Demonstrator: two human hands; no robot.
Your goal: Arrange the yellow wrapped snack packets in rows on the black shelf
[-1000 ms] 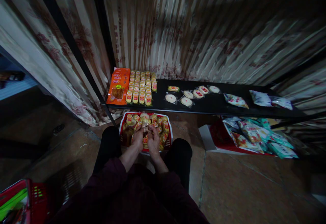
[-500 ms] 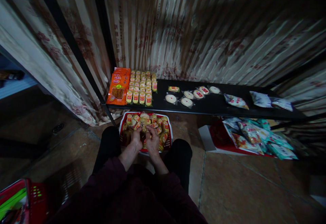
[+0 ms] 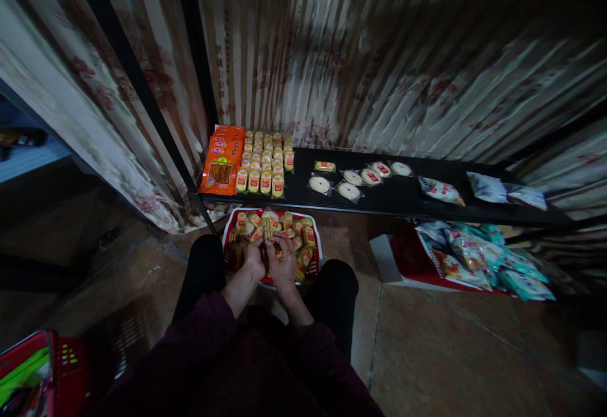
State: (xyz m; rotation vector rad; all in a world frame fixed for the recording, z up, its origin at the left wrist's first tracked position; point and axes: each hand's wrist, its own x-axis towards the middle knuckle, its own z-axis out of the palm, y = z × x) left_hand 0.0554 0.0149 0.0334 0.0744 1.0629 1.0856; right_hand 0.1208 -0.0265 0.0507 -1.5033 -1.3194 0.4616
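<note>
A red basket with a white rim (image 3: 319, 246) stands between my knees, filled with small yellow wrapped snacks (image 3: 306, 257). Over its middle, my left hand (image 3: 253, 261) and my right hand (image 3: 283, 261) are close together, fingers bent around a yellow wrapped snack (image 3: 268, 230) that points away from me. Behind the basket, rows of similar yellow packs (image 3: 265, 181) stand on the black shelf (image 3: 393, 199), beside orange packets (image 3: 220, 162) at its left end.
Round white wrapped snacks (image 3: 349, 190) and pale bags (image 3: 486, 187) lie farther right on the shelf. Below is a red and white box (image 3: 389, 259) with green and white bags (image 3: 521, 283). Another red basket (image 3: 69, 373) stands at lower left. Black posts rise on the left.
My right hand has moved slightly left, closer to my left hand, and its fingers have drawn in around the snack. The items on the shelf have stayed in place.
</note>
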